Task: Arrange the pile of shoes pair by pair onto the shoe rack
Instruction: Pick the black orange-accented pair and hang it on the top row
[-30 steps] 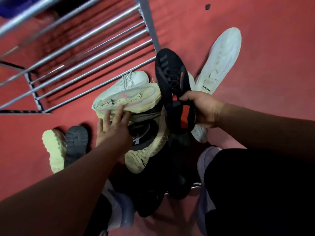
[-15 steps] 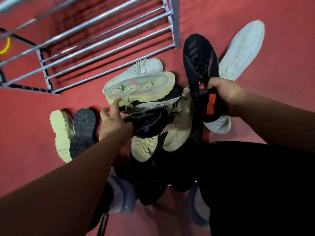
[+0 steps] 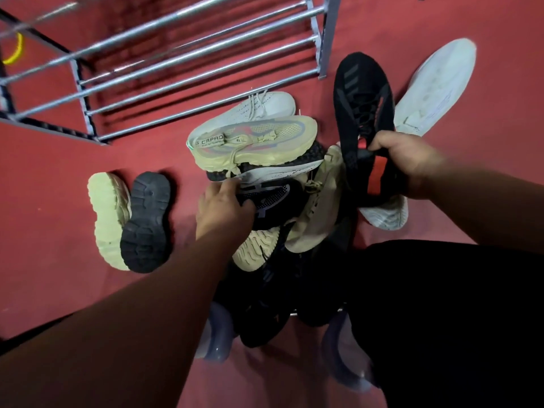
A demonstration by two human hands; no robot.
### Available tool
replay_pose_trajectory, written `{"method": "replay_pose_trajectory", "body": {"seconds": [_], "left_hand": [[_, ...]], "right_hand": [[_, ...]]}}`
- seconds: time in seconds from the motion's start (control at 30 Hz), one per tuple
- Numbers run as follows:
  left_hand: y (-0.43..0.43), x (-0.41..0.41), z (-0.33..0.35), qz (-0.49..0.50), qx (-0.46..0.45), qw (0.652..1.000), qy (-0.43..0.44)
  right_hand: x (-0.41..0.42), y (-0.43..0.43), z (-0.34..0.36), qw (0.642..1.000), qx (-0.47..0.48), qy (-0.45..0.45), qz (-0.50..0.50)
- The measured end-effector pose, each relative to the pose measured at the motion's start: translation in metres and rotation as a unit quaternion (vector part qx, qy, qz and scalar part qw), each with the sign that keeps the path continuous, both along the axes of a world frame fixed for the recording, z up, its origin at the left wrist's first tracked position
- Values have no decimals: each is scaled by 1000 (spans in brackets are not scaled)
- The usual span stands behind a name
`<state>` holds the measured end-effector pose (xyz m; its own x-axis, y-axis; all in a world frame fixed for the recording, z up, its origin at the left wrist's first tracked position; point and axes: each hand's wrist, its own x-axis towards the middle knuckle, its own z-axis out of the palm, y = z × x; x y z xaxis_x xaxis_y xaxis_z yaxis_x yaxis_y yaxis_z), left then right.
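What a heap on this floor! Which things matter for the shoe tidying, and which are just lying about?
Part of the job:
shoe rack
black red-striped shoe, held by the right hand
dark mesh shoe, at the left hand
beige shoe
white laced shoe
far white shoe
upturned pale-soled shoe
upturned black-soled shoe

Just lying about:
yellow loop beyond the rack

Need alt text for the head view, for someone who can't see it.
The right hand grips a black shoe with an orange stripe beside a pile of shoes on red floor; the left hand touches a dark mesh shoe in the pile. A shoe rack stands beyond.
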<state>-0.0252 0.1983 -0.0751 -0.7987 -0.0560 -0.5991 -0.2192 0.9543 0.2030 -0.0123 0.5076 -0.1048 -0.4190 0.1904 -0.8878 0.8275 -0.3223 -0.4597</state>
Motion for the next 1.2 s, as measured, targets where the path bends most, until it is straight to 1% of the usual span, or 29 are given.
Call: {"method": "replay_pose_trajectory", "body": {"seconds": [0.07, 0.13, 0.17, 0.23, 0.27, 0.3, 0.37, 0.4, 0.43, 0.47, 0.5, 0.53, 0.57, 0.6, 0.63, 0.7, 0.77, 0.83, 0.93, 1.1, 1.2], "left_hand": [[10, -13, -1, -45, 14, 998, -39], [15, -15, 2, -139, 32, 989, -50], [17, -11, 5, -210, 34, 976, -46], [23, 3, 8, -356, 37, 933, -21], [28, 11, 8, -404, 45, 914, 1], [33, 19, 8, -428, 51, 902, 28], [51, 33, 11, -435, 67, 893, 90], [61, 40, 12, -446, 80, 883, 120], [71, 46, 13, -472, 106, 865, 134], [80, 53, 12, -506, 144, 842, 121], [89, 60, 11, -541, 176, 819, 81], [96, 66, 9, -567, 185, 803, 15], [101, 72, 7, -579, 166, 797, -52], [105, 76, 4, -575, 129, 802, -99], [107, 78, -2, -556, 80, 818, -124], [107, 77, -11, -489, 0, 861, -139], [110, 74, -20, -446, -35, 880, -156], [119, 73, -24, -437, -58, 879, -182], [134, 78, -29, -444, -98, 869, -196], [147, 72, -33, -396, -116, 893, -178], [152, 61, -32, -374, -92, 900, -205]], "right_hand": [[2, 4, -3, 1000, -6, 4, -2], [2, 7, -7, 1000, -9, 1, -4], [2, 7, -7, 1000, -11, 1, -3], [2, 4, -5, 1000, -21, 6, -7], [2, 2, -4, 1000, -27, 6, -4], [3, 1, -3, 999, -34, 7, -3], [6, 3, -3, 999, -39, 6, -9], [7, 6, -4, 999, -33, 3, -12], [9, 9, -5, 999, -31, 5, -14], [11, 11, -3, 999, -29, 13, -15], [13, 14, -1, 999, -29, 20, -15], [16, 17, -1, 999, -28, 24, -14], [18, 20, -2, 999, -23, 24, -12], [19, 23, -3, 999, -21, 25, -11], [21, 26, -4, 999, -24, 27, -10], [21, 28, -6, 999, -37, 29, -5], [20, 29, -6, 998, -51, 29, 3], [18, 30, -6, 998, -60, 30, 7], [16, 33, -8, 998, -58, 35, 12], [24, 39, -10, 996, -73, 52, 14], [25, 41, -9, 995, -86, 55, 13]]}}
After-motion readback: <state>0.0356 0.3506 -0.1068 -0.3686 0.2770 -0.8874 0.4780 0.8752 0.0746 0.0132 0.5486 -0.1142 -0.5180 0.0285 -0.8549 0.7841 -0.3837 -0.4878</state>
